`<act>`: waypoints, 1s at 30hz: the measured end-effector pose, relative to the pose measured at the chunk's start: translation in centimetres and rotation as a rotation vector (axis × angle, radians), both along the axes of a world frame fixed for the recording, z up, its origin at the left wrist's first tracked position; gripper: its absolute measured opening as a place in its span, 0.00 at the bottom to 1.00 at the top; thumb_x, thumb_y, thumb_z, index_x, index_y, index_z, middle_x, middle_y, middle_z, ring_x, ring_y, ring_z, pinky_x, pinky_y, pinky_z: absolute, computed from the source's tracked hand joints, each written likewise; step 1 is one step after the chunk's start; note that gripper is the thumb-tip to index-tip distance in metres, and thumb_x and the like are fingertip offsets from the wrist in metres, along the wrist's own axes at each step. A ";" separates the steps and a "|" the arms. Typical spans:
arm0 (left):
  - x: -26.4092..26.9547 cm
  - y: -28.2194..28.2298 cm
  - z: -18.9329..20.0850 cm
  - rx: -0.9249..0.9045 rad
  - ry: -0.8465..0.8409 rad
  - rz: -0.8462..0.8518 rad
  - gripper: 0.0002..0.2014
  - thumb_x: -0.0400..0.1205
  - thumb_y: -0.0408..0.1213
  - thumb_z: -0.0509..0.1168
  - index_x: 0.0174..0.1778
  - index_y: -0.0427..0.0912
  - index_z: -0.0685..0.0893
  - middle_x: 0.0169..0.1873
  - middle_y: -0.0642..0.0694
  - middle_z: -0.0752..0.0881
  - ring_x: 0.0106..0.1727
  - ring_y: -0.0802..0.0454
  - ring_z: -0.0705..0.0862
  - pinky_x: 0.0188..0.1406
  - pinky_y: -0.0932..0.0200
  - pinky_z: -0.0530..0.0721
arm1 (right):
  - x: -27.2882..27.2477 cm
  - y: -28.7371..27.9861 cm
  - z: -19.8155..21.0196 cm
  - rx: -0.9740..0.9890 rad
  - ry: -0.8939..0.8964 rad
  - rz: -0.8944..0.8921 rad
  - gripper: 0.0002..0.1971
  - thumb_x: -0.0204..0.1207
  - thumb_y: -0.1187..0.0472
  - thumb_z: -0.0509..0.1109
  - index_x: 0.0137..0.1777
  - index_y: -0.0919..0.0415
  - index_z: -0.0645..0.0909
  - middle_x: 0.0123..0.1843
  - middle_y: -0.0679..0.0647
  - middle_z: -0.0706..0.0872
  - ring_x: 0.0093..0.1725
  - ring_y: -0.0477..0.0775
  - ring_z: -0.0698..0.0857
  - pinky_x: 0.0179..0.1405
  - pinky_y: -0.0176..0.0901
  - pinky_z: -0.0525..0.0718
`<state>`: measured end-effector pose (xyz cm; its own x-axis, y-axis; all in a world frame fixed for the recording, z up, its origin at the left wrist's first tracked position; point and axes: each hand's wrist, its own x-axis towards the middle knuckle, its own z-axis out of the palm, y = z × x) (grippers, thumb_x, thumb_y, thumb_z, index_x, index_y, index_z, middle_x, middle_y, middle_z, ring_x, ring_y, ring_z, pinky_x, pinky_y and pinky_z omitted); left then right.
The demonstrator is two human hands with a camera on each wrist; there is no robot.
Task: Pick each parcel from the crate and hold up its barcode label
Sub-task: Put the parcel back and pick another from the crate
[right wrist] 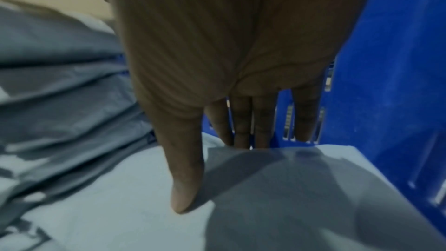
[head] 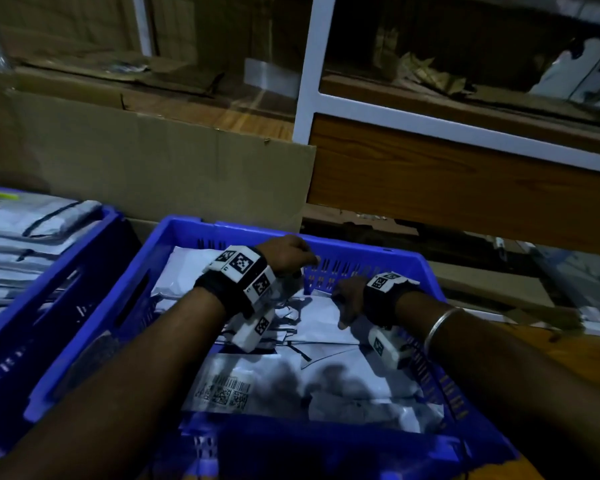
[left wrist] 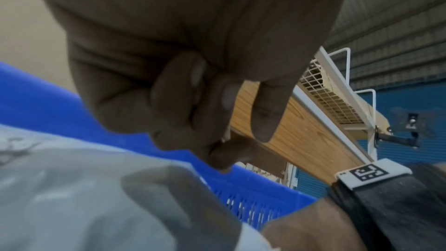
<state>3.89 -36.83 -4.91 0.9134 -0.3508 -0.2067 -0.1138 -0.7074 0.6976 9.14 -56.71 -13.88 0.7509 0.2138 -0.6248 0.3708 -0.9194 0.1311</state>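
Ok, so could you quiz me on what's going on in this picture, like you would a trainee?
1. True or false: the near parcel in the crate shows its barcode label face up.
2. What colour is the crate? A red, B blue, C green.
3. Which hand rests its thumb on top of the far parcel?

Key: 1 true. 2 B. 3 the right hand, its fingers straight down behind that parcel's far edge.
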 end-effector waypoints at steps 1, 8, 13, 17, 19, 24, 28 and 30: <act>0.1 0.0 -0.1 0.009 0.006 -0.005 0.16 0.85 0.45 0.63 0.62 0.38 0.85 0.50 0.37 0.87 0.48 0.43 0.85 0.33 0.66 0.77 | 0.4 -0.2 -0.3 -0.024 0.015 0.000 0.18 0.62 0.44 0.83 0.35 0.57 0.82 0.39 0.56 0.87 0.38 0.57 0.84 0.46 0.53 0.88; 0.6 -0.2 -0.2 -0.061 0.017 0.005 0.13 0.85 0.46 0.64 0.55 0.40 0.85 0.29 0.48 0.82 0.24 0.59 0.74 0.12 0.73 0.66 | 1.6 -1.7 -3.4 0.058 0.018 -0.043 0.28 0.51 0.35 0.84 0.39 0.57 0.84 0.40 0.55 0.88 0.47 0.61 0.88 0.51 0.59 0.89; 0.7 -0.2 -0.3 -0.069 0.020 -0.017 0.11 0.85 0.46 0.63 0.53 0.42 0.85 0.31 0.47 0.84 0.25 0.59 0.74 0.13 0.73 0.66 | -1.8 -0.7 -0.3 0.142 -0.079 -0.158 0.34 0.65 0.48 0.84 0.67 0.62 0.76 0.66 0.59 0.82 0.63 0.62 0.82 0.61 0.51 0.82; 1.1 -0.1 -0.9 -0.064 0.018 0.004 0.13 0.84 0.45 0.65 0.55 0.39 0.86 0.46 0.37 0.89 0.34 0.54 0.80 0.28 0.67 0.74 | -2.2 -0.8 0.4 0.150 -0.078 -0.176 0.22 0.73 0.56 0.79 0.63 0.62 0.79 0.60 0.60 0.83 0.63 0.62 0.82 0.56 0.50 0.79; 1.4 0.0 -1.4 -0.076 0.017 0.037 0.13 0.83 0.44 0.67 0.54 0.38 0.87 0.53 0.35 0.88 0.47 0.44 0.84 0.42 0.59 0.78 | -2.1 -1.0 1.1 0.174 -0.121 -0.204 0.11 0.68 0.61 0.77 0.47 0.64 0.83 0.44 0.58 0.82 0.49 0.60 0.86 0.43 0.51 0.80; 1.3 0.0 -1.6 -0.080 0.021 0.058 0.14 0.83 0.42 0.67 0.55 0.35 0.88 0.56 0.34 0.87 0.59 0.39 0.84 0.55 0.55 0.79 | -2.8 -1.2 4.4 0.205 -0.159 -0.243 0.10 0.69 0.61 0.77 0.49 0.65 0.87 0.42 0.57 0.84 0.44 0.58 0.83 0.42 0.48 0.81; 1.1 -0.1 -1.8 -0.059 -0.002 0.060 0.13 0.82 0.43 0.67 0.54 0.37 0.88 0.57 0.34 0.87 0.61 0.39 0.83 0.60 0.54 0.78 | -3.1 -2.5 6.9 0.251 -0.230 -0.247 0.17 0.68 0.64 0.76 0.58 0.61 0.88 0.55 0.61 0.90 0.54 0.61 0.87 0.52 0.49 0.85; 1.0 -0.2 -2.0 -0.091 -0.008 0.070 0.12 0.82 0.41 0.68 0.53 0.35 0.88 0.55 0.31 0.87 0.60 0.37 0.84 0.58 0.52 0.80 | -3.5 -3.2 8.7 0.267 -0.265 -0.248 0.18 0.67 0.64 0.77 0.58 0.59 0.88 0.54 0.60 0.90 0.53 0.60 0.87 0.50 0.45 0.83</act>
<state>4.91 -37.06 -6.93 0.9377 -0.3032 -0.1696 -0.0723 -0.6478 0.7584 5.66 -59.92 -5.19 0.9264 0.1348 -0.3516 0.1208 -0.9908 -0.0616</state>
